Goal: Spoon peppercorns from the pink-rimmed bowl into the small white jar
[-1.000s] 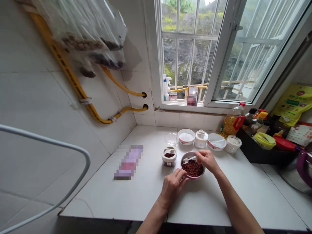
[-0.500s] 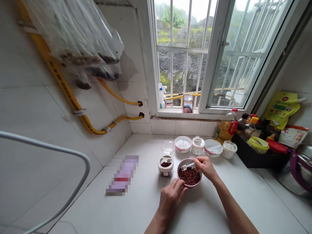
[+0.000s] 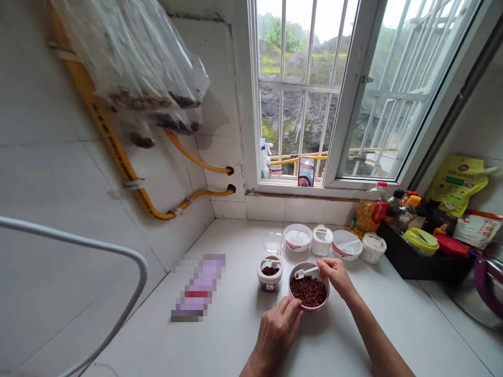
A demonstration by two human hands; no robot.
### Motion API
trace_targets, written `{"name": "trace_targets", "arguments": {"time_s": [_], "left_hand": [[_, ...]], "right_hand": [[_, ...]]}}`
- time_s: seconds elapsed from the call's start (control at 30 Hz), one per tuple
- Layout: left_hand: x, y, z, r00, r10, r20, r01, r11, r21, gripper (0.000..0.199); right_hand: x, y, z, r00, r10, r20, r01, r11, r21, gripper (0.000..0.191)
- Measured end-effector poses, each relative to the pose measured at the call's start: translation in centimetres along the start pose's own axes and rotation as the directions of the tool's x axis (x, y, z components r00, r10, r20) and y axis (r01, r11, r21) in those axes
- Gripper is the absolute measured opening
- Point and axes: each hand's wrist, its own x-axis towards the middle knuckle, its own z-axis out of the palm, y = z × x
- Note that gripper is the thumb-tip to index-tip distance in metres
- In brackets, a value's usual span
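A bowl (image 3: 310,309) of dark red peppercorn-like spice (image 3: 308,292) stands on the white counter (image 3: 220,345). My left hand (image 3: 280,324) grips its near-left rim between thumb and fingers. Pinched in my right hand (image 3: 336,275) is the handle of a small white spoon (image 3: 304,273), its scoop over the far part of the bowl, above the spice. What lies in the scoop is too small to make out. Just left of the bowl sits a seasoning jar (image 3: 269,280) with the same dark spice inside, its clear lid (image 3: 274,242) tipped back.
Behind stand a bowl of white grains (image 3: 297,238), a lidded jar (image 3: 322,241), a bowl with a white spoon (image 3: 347,246) and another jar (image 3: 373,248). An oil bottle (image 3: 367,209) and black box (image 3: 408,262) are at right. A blurred purple packet (image 3: 200,288) lies left.
The whole view has shifted slightly, with things sitting a little lower and to the right. Both hands keep their holds on the bowl and the spoon.
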Motion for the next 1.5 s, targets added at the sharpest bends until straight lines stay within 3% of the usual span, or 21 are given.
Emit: {"name": "trace_targets", "arguments": {"time_s": [0.2, 0.37, 0.43, 0.5, 0.57, 0.63, 0.7, 0.83, 0.97, 1.07, 1.2, 1.37, 1.5], "left_hand": [[0.3, 0.1, -0.5, 1.0, 0.02, 0.015, -0.02, 1.0, -0.011, 0.022], [0.1, 0.0, -0.5, 1.0, 0.016, 0.022, -0.016, 1.0, -0.018, 0.021], [-0.1, 0.0, -0.3, 0.999, 0.012, 0.032, -0.011, 1.0, -0.021, 0.02], [-0.2, -0.1, 0.0, 1.0, -0.001, 0.028, 0.001, 1.0, -0.008, 0.02], [-0.4, -0.2, 0.2, 1.0, -0.014, 0.015, 0.014, 1.0, 0.006, 0.021], [-0.4, -0.2, 0.1, 1.0, -0.015, 0.024, 0.014, 1.0, 0.008, 0.021], [-0.3, -0.2, -0.1, 0.998, -0.009, 0.056, 0.009, 1.0, -0.004, 0.021], [-0.1, -0.2, -0.5, 0.997, -0.01, 0.072, 0.012, 1.0, -0.026, 0.02], [-0.1, -0.2, -0.5, 0.997, -0.009, 0.08, 0.012, 0.999, -0.031, 0.02], [-0.1, -0.2, -0.5, 0.998, 0.004, 0.067, -0.002, 1.0, -0.025, 0.02], [0.1, -0.3, -0.6, 0.998, 0.016, 0.06, -0.014, 1.0, -0.026, 0.02], [0.1, -0.3, -0.6, 0.998, 0.012, 0.062, -0.01, 0.999, -0.031, 0.02], [0.1, -0.3, -0.6, 0.998, 0.006, 0.069, -0.004, 0.999, -0.036, 0.02]], "right_hand": [[0.4, -1.9, 0.8, 0.997, -0.049, -0.055, 0.052, 0.997, 0.048, 0.056], [1.2, -4.7, 3.3, 0.963, -0.266, -0.049, 0.259, 0.959, -0.116, 0.053], [1.4, -5.3, 4.6, 0.899, -0.437, -0.03, 0.412, 0.867, -0.28, 0.05], [1.3, -5.3, 5.8, 0.795, -0.601, 0.082, 0.57, 0.693, -0.441, 0.045], [1.2, -5.1, 6.5, 0.7, -0.684, 0.207, 0.669, 0.524, -0.527, 0.042], [1.0, -4.9, 6.3, 0.666, -0.706, 0.239, 0.69, 0.462, -0.557, 0.041], [0.8, -4.8, 5.2, 0.689, -0.702, 0.18, 0.657, 0.501, -0.563, 0.042], [0.7, -4.2, 1.1, 0.791, -0.608, 0.077, 0.539, 0.631, -0.558, 0.044], [0.2, -2.6, -1.3, 0.896, -0.399, 0.192, 0.432, 0.692, -0.578, 0.049], [-0.1, -1.4, -0.7, 0.912, -0.323, 0.253, 0.41, 0.736, -0.538, 0.05], [-0.3, -1.0, 0.2, 0.922, -0.33, 0.204, 0.388, 0.786, -0.481, 0.049], [-0.6, -1.3, -1.3, 0.966, -0.25, 0.07, 0.257, 0.884, -0.391, 0.053], [-0.8, -1.3, -1.9, 0.987, -0.152, 0.054, 0.161, 0.954, -0.253, 0.054]]}}
